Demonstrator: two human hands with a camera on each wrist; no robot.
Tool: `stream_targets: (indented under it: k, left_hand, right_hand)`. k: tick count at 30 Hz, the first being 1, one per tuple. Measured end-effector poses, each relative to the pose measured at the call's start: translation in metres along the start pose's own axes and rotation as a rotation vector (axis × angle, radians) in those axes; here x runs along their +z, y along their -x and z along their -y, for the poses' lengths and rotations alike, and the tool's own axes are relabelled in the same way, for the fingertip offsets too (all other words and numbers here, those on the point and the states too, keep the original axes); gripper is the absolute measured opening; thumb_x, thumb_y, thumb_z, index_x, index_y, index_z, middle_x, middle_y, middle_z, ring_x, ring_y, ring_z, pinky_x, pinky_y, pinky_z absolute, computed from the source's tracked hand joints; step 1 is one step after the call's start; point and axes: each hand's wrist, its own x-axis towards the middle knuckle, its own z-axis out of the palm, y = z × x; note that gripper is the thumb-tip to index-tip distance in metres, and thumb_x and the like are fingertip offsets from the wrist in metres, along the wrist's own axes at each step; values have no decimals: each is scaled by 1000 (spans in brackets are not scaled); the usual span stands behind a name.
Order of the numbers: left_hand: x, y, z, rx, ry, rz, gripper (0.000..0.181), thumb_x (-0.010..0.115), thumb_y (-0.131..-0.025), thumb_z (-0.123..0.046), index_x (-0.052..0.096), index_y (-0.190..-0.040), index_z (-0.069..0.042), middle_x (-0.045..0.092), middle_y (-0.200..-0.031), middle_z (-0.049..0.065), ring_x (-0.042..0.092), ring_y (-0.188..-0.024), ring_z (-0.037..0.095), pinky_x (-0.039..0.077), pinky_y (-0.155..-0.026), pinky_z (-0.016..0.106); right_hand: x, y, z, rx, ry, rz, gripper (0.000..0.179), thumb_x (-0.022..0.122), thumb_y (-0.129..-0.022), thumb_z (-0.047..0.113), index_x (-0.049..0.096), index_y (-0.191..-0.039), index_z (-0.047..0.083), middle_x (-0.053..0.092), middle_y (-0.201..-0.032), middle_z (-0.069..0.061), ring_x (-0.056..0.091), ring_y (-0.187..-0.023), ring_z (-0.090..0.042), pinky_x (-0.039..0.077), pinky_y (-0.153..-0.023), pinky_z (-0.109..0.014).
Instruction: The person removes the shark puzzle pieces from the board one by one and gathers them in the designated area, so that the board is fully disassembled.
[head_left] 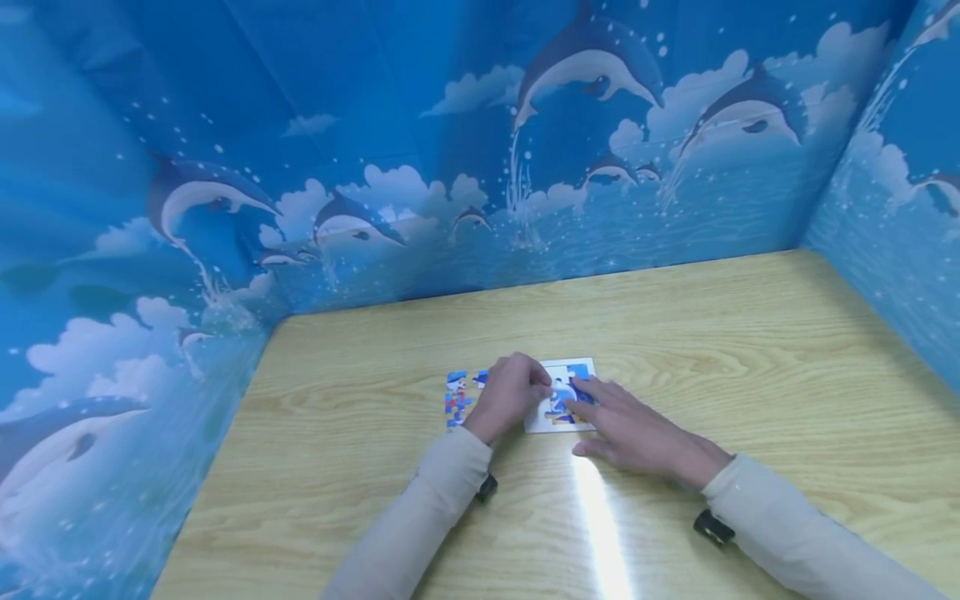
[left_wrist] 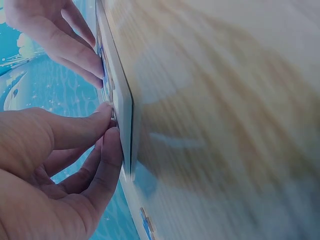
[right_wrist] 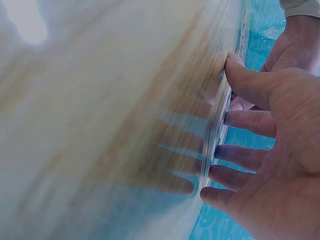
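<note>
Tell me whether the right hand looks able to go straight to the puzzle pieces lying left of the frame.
Probably not straight: the left hand sits between the right hand and those puzzle pieces, partly hiding them; going around might work.

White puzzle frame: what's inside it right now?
Puzzle pieces, some of them blue, and bare white patches show inside the puzzle frame. Whatever lies under the left hand and the right hand is covered; can't tell.
</note>
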Motion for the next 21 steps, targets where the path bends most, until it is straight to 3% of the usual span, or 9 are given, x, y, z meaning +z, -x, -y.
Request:
stream_targets:
  k: [15,21]
  left_hand:
    - [1,0,0,18,28,-13,6,79,-87,-8,79,-92,-9,74,-87,1,60,-71,9,51,-68,23]
    - [1,0,1,14,61,-23,4,79,-87,-10,77,-90,-11,71,-83,-2,60,-73,10,52,-72,25]
  right_hand:
    - [1,-1,-1,-25,25,-1,66,72,-94,32,49,-144,-3,27,-159,-30,28,-145,-48,24,-116,-61]
    - [1,-1,0,-38,39,-4,66,72,-94,32,49,-144,-4,27,-158,-31,27,-146,-48,24,-116,-61]
